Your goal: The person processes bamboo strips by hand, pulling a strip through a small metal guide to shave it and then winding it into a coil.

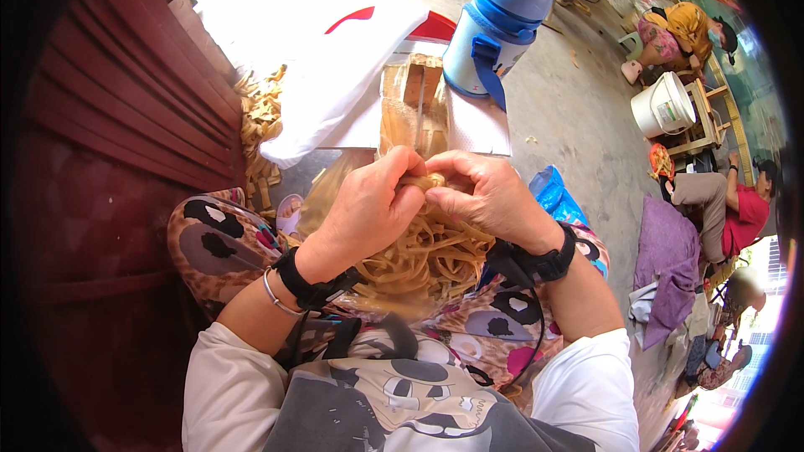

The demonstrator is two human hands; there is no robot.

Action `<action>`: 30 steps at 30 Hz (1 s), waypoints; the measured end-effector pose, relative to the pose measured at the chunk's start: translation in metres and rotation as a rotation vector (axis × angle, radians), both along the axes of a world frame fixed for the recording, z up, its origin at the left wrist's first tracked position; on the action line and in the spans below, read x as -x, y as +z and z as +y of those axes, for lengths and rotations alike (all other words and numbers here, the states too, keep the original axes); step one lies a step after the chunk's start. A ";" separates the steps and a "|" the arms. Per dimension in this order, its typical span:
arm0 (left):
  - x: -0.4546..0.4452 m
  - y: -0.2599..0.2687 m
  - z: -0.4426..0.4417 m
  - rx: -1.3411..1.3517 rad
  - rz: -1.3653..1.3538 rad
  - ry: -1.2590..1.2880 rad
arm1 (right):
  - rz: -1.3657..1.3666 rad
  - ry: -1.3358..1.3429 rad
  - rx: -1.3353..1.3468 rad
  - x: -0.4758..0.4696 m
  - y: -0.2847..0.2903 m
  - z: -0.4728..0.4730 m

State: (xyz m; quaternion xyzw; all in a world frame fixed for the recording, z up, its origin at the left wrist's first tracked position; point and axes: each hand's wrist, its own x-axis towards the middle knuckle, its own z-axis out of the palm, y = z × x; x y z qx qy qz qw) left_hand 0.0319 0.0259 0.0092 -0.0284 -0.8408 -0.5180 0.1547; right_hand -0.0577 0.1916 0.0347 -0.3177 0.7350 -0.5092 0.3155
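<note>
Between my two hands, in the head view, is a small plaited or knotted piece of tan fibre strips (434,181). My left hand (370,204) pinches its left side between thumb and fingers. From the other side, my right hand (493,198) grips it with thumb and index finger, the fingertips of both hands nearly meeting. Directly below, a tangled heap of loose tan strips (427,257) lies over my lap, apparently on clear plastic. Just beyond my fingers stands a wooden block or stand (408,100), partly wrapped in clear film. My fingers hide part of the plaited piece.
A blue insulated bottle (496,31) stands beside the wooden stand, and a white cloth (352,88) drapes its left. More strips (260,119) lie by the dark red door (125,138). A white bucket (662,105), purple cloth (666,263) and several seated people are at right.
</note>
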 end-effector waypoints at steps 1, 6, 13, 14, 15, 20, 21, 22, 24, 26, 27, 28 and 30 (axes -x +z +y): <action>0.000 -0.001 0.002 0.004 0.002 0.012 | 0.127 0.032 -0.010 0.000 -0.003 0.000; 0.003 -0.005 0.004 0.154 0.139 0.071 | 0.410 0.061 0.016 -0.001 -0.014 -0.002; 0.001 -0.005 -0.002 0.200 0.267 0.150 | -0.681 0.051 0.181 0.008 0.004 0.007; 0.002 -0.006 -0.001 0.245 0.360 0.144 | -0.731 0.031 0.209 0.006 0.002 0.008; 0.004 -0.007 -0.001 0.288 0.395 0.148 | -0.783 0.015 0.235 0.005 0.001 0.007; 0.003 0.003 0.006 0.272 0.332 0.090 | -0.717 -0.039 0.206 0.008 -0.004 0.006; 0.002 0.002 0.006 0.320 0.290 0.102 | -0.731 -0.031 0.214 0.007 -0.003 0.005; 0.001 0.000 0.005 0.367 0.247 0.114 | -0.717 -0.036 0.208 0.006 -0.004 0.004; 0.000 -0.006 0.003 0.424 0.174 0.113 | -0.690 -0.048 0.195 0.003 -0.008 0.001; -0.001 -0.012 0.002 0.445 0.112 0.087 | -0.530 0.029 0.053 0.007 -0.010 0.003; -0.001 -0.014 0.003 0.433 0.095 0.096 | -0.450 0.069 -0.016 0.009 -0.013 0.003; 0.000 -0.015 0.004 0.421 0.077 0.105 | -0.403 0.079 0.030 0.008 -0.021 0.002; 0.000 -0.016 0.004 0.355 0.026 0.123 | -0.398 0.074 0.026 0.008 -0.018 0.002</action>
